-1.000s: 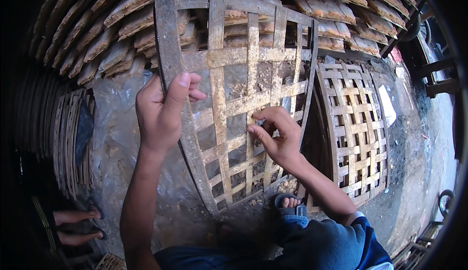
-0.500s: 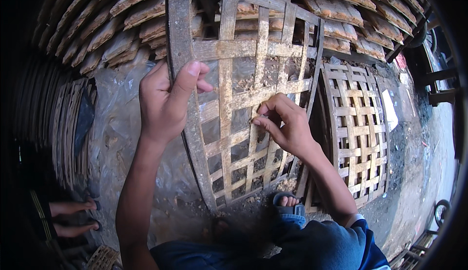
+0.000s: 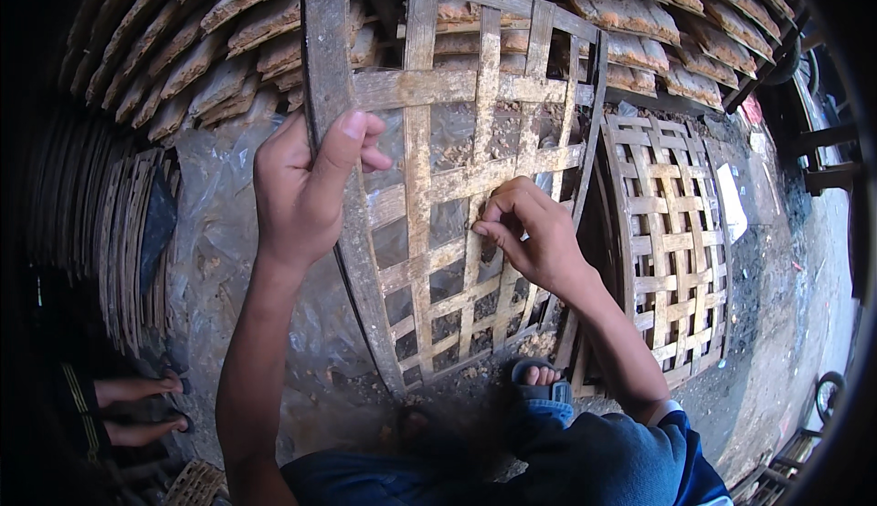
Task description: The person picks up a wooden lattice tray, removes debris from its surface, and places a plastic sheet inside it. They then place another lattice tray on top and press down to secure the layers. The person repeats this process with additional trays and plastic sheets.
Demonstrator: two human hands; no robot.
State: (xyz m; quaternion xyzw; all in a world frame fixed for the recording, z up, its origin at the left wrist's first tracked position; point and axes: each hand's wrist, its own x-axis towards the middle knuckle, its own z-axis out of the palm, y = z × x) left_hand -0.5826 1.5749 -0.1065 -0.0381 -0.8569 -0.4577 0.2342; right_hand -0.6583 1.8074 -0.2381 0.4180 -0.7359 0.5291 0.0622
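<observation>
A woven bamboo lattice tray (image 3: 448,183) with a flat wooden frame stands tilted in front of me. Pale crumbs and stains cover its slats. My left hand (image 3: 306,182) is wrapped round the frame's left side, thumb toward me and fingertips showing through the opening. At the middle of the lattice, my right hand (image 3: 528,234) pinches a slat between thumb and forefinger, its other fingers curled. Whether a small crumb is also in that pinch is too small to tell.
Behind the tray, stacked layers (image 3: 630,17) carry orange-brown slabs. Another lattice tray (image 3: 671,241) leans at the right, near a white scrap (image 3: 731,200). Clear plastic sheeting (image 3: 228,232) and crumbs lie on the ground. More trays (image 3: 128,241) stand on edge at left, near another person's legs (image 3: 142,405).
The lattice tray and my left hand have shifted slightly left. My right hand keeps its pinch at nearly the same place on the slats.
</observation>
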